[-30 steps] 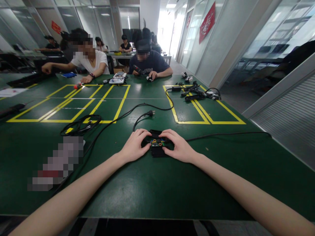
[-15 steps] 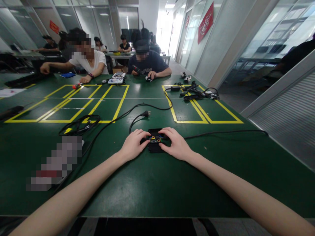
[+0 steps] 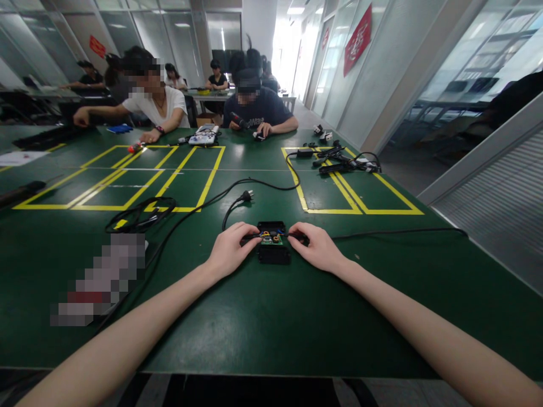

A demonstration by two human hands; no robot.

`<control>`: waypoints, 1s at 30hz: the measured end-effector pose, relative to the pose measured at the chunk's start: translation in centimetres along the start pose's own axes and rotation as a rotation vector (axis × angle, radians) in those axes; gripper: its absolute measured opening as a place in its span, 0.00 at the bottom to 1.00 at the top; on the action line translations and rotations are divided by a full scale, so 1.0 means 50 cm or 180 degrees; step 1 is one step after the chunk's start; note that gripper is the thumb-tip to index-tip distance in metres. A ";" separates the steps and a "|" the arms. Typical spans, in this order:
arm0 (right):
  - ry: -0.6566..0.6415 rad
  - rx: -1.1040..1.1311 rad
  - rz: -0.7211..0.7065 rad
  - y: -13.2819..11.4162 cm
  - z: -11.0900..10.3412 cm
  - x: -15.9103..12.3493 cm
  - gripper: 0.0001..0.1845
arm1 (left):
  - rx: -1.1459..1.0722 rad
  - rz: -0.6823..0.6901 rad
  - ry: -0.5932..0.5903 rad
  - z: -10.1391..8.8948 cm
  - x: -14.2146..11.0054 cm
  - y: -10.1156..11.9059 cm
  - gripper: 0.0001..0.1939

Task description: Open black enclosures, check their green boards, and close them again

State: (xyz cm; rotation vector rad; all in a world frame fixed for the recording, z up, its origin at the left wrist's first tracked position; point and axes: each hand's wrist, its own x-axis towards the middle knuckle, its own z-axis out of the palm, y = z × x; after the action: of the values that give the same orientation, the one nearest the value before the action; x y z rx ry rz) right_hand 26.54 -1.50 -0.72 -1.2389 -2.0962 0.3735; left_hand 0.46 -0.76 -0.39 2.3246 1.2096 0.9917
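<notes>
A small black power adapter case (image 3: pixel 274 250) lies opened on the green table (image 3: pixel 263 322), with a green circuit board (image 3: pixel 270 237) and coloured parts showing inside. My left hand (image 3: pixel 229 250) rests at its left side, fingers curled and pinching the black cable that leaves the case there. My right hand (image 3: pixel 319 247) sits at its right side, fingers curled and pinching the black cable (image 3: pixel 394 231) that runs off to the right. The left cable loops to a plug (image 3: pixel 246 196) lying on the table.
Yellow tape rectangles (image 3: pixel 169 181) mark the table. A coil of black cable (image 3: pixel 139 213) lies at left, and a pile of adapters and cords (image 3: pixel 343 161) at the far right. Two people (image 3: pixel 254 107) sit at the far side, with others behind them.
Both hands have slid outward off the case to its two sides, uncovering the board. The plug and its cable have shifted a little to the left.
</notes>
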 end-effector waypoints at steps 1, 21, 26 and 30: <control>-0.0026 0.0003 -0.0008 0.000 -0.003 -0.001 0.04 | -0.0050 0.0016 0.0012 -0.002 -0.001 0.002 0.05; -0.0524 -0.0045 -0.0511 0.005 -0.030 -0.016 0.04 | -0.0173 0.0483 -0.0585 -0.016 -0.009 0.013 0.07; -0.0564 -0.0066 -0.0452 0.004 -0.030 -0.014 0.04 | -0.0062 0.0419 -0.0664 -0.015 -0.011 0.012 0.07; -0.0570 -0.0086 -0.0497 0.004 -0.029 -0.014 0.04 | -0.0011 0.0370 -0.0618 -0.014 -0.011 0.011 0.07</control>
State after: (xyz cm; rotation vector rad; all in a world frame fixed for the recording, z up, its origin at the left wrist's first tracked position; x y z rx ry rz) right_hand 27.87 -2.12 0.00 -1.0818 -2.3400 0.3992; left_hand 0.07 -1.55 0.17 2.4467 1.0070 0.7808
